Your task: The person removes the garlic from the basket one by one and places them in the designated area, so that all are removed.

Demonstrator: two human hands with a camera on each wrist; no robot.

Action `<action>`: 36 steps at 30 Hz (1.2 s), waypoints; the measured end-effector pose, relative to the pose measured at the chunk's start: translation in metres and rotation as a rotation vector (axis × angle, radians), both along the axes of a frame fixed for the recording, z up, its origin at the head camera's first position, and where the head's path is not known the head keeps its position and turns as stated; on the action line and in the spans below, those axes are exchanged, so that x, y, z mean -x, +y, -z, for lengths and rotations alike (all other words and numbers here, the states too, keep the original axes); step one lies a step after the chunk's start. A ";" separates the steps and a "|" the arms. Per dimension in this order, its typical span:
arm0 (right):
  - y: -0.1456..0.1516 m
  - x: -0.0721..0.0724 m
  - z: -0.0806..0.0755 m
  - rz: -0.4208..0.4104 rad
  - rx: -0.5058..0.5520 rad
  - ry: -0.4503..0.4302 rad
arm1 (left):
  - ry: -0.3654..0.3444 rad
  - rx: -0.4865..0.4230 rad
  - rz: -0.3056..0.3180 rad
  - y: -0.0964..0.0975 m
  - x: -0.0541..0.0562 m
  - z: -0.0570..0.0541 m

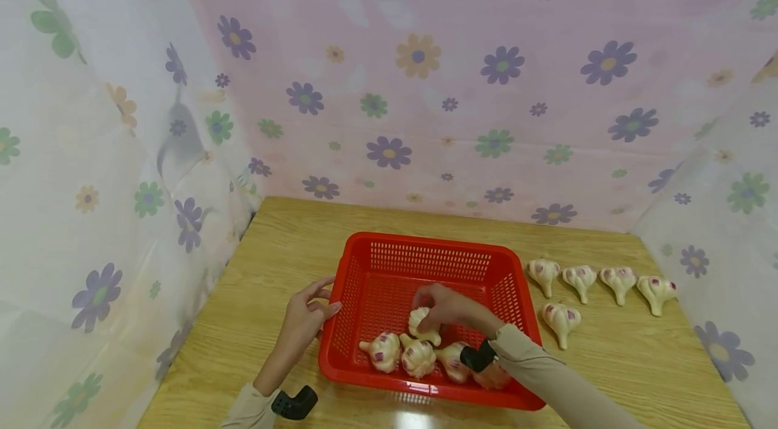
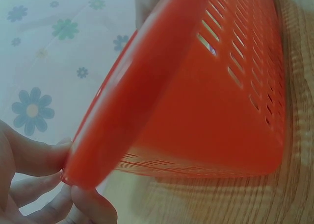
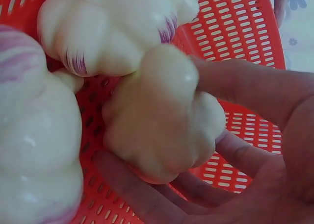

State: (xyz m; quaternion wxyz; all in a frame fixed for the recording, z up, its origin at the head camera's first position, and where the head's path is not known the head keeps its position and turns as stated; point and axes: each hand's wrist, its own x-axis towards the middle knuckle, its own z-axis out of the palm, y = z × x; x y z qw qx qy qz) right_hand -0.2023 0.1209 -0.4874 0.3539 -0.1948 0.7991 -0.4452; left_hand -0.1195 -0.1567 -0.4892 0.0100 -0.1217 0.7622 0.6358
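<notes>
A red plastic basket (image 1: 428, 388) with slotted walls stands on the wooden table. At its left side, my left hand (image 1: 302, 321) pinches the rim (image 2: 105, 131) between thumb and fingers. My right hand (image 1: 452, 311) reaches inside and holds a garlic bulb (image 3: 157, 121), thumb on one side and fingers curled round the other. This bulb is cream-white, low over the basket floor. Beside it, along the front wall, lie several more bulbs with purple streaks, among them a left one (image 1: 384, 352) and a middle one (image 1: 418, 358); the right wrist partly covers those at the right.
Right of the basket, several garlic bulbs lie on the table (image 1: 644, 361): a back row, including one bulb (image 1: 618, 284), and a single bulb (image 1: 562, 323) in front. Flowered cloth (image 1: 450, 78) hangs behind and at both sides.
</notes>
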 end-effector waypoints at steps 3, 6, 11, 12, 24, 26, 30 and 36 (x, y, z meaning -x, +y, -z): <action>0.001 0.001 0.003 -0.005 -0.016 0.029 | 0.009 -0.002 0.004 0.000 -0.001 -0.001; 0.001 0.002 0.006 -0.003 -0.021 0.035 | 0.015 -0.003 0.011 0.000 -0.001 0.000; 0.005 0.002 0.003 0.001 0.016 0.066 | 0.005 -0.009 0.010 0.000 -0.002 0.001; 0.005 0.003 0.002 0.005 0.024 0.073 | 0.002 -0.011 0.007 0.000 -0.002 0.001; 0.018 0.009 -0.015 0.065 0.085 0.159 | -0.010 -0.015 0.004 0.001 -0.004 0.001; 0.022 0.010 -0.018 0.068 0.096 0.177 | -0.008 -0.018 0.002 0.000 -0.003 0.001; 0.029 0.011 -0.024 0.066 0.115 0.197 | -0.008 -0.022 0.002 0.000 -0.002 0.001; 0.041 0.012 -0.033 0.076 0.105 0.234 | -0.011 -0.022 0.001 0.000 -0.001 0.001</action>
